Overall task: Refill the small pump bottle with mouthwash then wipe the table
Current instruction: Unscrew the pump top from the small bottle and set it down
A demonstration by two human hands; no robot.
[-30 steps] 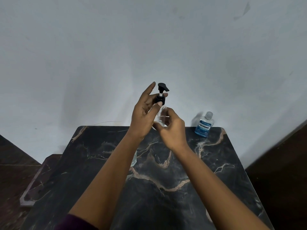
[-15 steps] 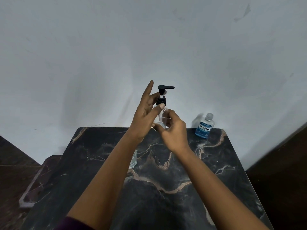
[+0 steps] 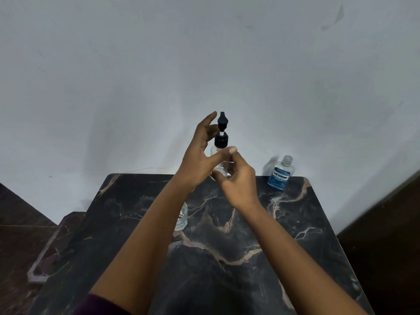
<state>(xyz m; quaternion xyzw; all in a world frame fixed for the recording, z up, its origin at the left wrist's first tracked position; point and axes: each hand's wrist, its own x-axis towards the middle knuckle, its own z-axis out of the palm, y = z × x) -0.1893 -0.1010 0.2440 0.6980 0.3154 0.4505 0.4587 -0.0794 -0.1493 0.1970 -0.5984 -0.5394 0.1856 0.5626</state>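
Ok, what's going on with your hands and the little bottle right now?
Right hand grips pump bottle. Left hand at black pump cap. Mouthwash bottle untouched. Nothing blocking.

**Count of things in view**

There are two hands: the left hand and the right hand. There is one pump bottle, clear with a black pump top, held up between them. There is one mouthwash bottle, blue, with a clear cap, standing at the far right of the table. There is one glass, partly hidden behind the left forearm. There is one table, of dark veined marble.
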